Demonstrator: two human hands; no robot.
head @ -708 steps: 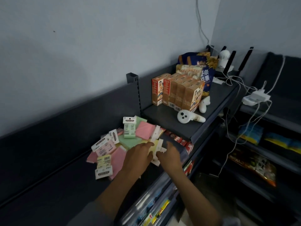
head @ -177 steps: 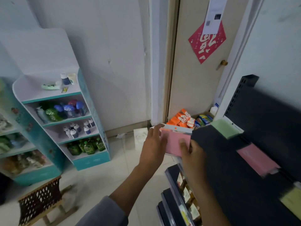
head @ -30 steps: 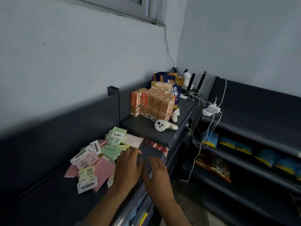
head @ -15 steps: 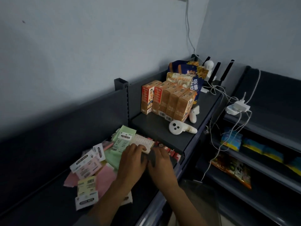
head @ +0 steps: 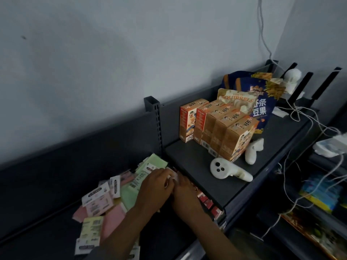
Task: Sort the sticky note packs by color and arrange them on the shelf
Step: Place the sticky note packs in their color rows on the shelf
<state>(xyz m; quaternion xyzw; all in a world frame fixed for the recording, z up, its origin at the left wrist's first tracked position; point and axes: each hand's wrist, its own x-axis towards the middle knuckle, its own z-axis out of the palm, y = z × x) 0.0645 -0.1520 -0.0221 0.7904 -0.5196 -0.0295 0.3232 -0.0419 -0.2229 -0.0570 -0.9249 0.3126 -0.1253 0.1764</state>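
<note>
Loose heap of pink, green and pale-yellow sticky note packs [head: 112, 196] with white header cards lay unsorted on the dark grey metal shelf [head: 47, 188], left of the perforated upright post [head: 155, 126] and the orange snack cartons [head: 216, 126]. Left hand [head: 154, 190] and right hand [head: 185, 194] met knuckle to knuckle at the heap's right edge, fingers curled down onto a small whitish pack [head: 173, 177]; which hand actually pinched it could not be told. Judgement: separate one pack cleanly before lifting, so neighbours do not slide off the front lip.
</note>
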